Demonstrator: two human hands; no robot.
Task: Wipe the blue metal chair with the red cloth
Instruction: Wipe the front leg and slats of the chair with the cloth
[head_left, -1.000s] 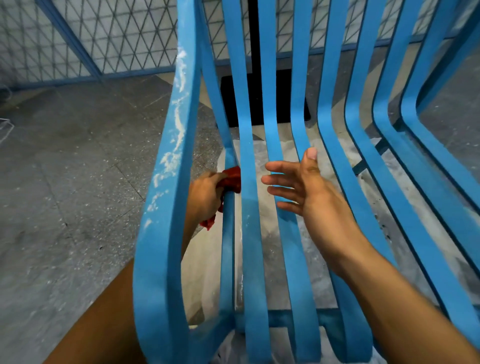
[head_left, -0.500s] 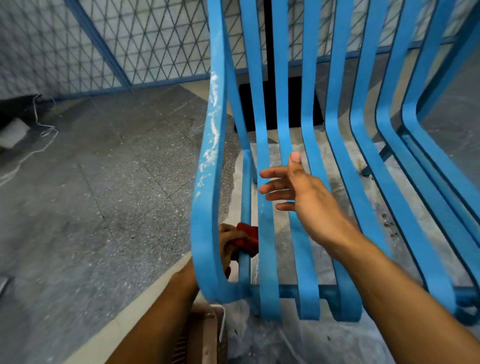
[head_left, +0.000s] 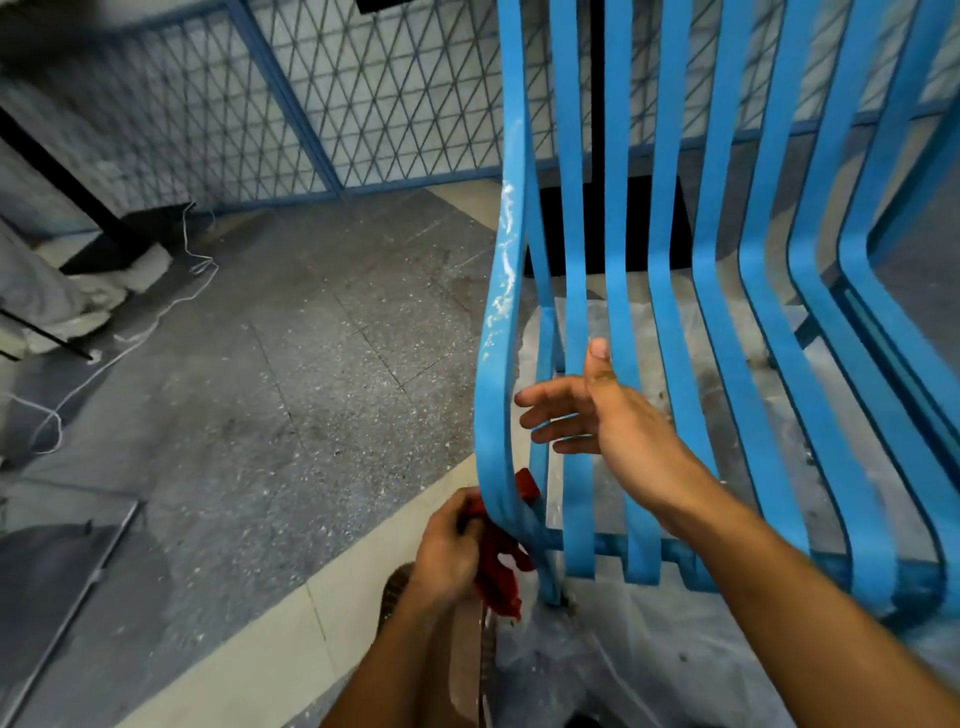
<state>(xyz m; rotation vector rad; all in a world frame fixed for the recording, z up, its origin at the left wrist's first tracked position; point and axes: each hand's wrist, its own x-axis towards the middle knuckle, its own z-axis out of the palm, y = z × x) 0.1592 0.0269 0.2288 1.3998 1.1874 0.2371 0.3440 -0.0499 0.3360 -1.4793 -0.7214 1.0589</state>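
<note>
Grips red cloth in left hand at blue chair corner, right hand spread; speckled floor beside, mesh fence behind.

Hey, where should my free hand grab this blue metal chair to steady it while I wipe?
Take the blue metal chair by the narrow flat slat under your open right hand, from above: gaps let fingers wrap round, clear of the red cloth in your left hand.

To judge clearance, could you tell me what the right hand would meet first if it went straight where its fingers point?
The right hand points leftward at the white-flecked outermost chair slat, so probably that first; depth is unclear.
</note>
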